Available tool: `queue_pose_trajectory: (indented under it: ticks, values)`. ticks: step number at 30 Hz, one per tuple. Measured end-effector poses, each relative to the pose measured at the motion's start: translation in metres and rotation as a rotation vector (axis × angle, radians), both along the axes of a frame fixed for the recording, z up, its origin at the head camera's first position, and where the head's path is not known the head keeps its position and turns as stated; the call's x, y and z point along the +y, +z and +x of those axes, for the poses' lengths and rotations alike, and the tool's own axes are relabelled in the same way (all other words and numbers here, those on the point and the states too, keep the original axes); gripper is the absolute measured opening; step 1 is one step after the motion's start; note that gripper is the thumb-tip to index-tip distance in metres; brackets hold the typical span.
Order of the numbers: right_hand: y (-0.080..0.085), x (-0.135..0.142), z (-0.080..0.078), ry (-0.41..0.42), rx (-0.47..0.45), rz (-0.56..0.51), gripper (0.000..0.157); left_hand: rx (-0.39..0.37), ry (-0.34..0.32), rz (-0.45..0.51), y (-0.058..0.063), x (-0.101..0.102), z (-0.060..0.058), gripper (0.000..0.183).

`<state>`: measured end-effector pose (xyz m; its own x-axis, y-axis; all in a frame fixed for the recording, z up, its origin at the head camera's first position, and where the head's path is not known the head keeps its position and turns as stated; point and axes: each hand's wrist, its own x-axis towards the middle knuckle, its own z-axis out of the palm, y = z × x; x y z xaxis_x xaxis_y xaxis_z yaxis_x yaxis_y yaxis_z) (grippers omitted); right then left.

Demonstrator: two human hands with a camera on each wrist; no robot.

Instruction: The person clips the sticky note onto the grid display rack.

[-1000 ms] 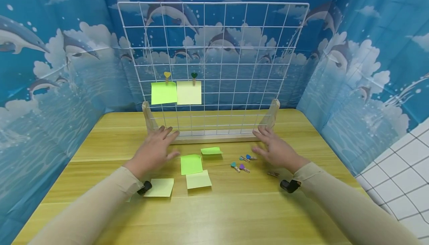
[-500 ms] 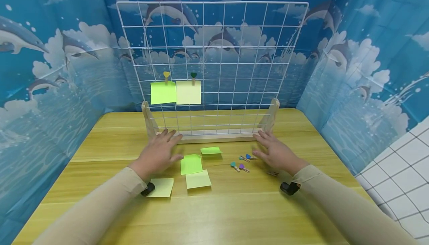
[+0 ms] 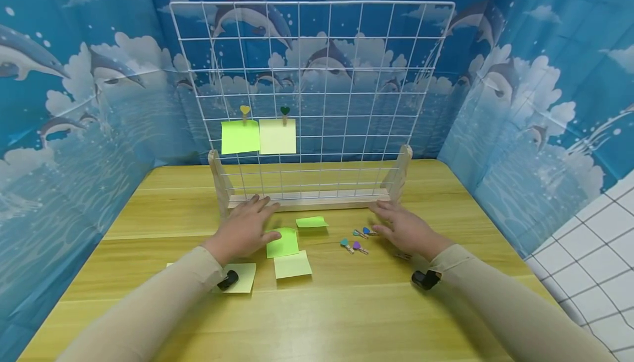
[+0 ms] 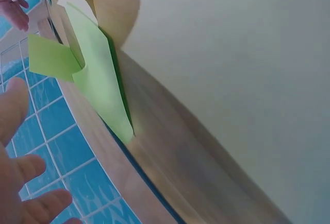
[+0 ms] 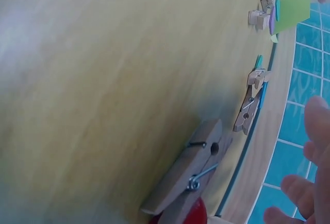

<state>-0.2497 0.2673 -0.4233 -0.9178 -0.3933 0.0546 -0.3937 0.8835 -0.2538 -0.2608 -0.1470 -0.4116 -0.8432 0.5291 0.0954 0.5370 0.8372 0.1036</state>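
Observation:
My left hand (image 3: pixel 245 229) hovers palm down with fingers spread, its thumb overlapping a bright green sticky note (image 3: pixel 283 245) in the head view. A pale yellow note (image 3: pixel 293 264) lies in front of that one, and a curled green note (image 3: pixel 312 222) behind it. Under the left wrist, another pale yellow note (image 3: pixel 246 277) is partly hidden. My right hand (image 3: pixel 408 231), fingers extended and holding nothing, is beside several small wooden clothespins with heart tops, among them a purple one (image 3: pixel 358 246) and a teal one (image 3: pixel 345 242). Below the right wrist lies a red-topped clothespin (image 5: pixel 188 167).
A white wire grid (image 3: pixel 324 70) on a wooden stand (image 3: pixel 317 202) rises behind the hands. Two notes hang on it: a green one (image 3: pixel 240 137) under a yellow-heart clothespin (image 3: pixel 245 111) and a pale one (image 3: pixel 277 137) under a dark green-heart clothespin (image 3: pixel 284 112). Dolphin-print curtains surround the table.
My left hand has moved right and a little nearer, so its thumb now overlaps the green note. The right hand has drawn back slightly. Notes and clothespins have stayed put.

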Motion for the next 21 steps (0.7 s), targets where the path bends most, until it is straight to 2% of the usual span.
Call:
queue_pose_trajectory:
  ticks: [10,21]
  values:
    - [-0.005,0.000,-0.006,0.075,0.006,0.034,0.047,-0.053,-0.037,-0.009,0.000,0.012,-0.001,0.077]
    - [-0.008,-0.005,-0.016,0.058,-0.085,0.002,0.037,-0.093,-0.058,-0.043,-0.003,0.024,-0.009,0.077]
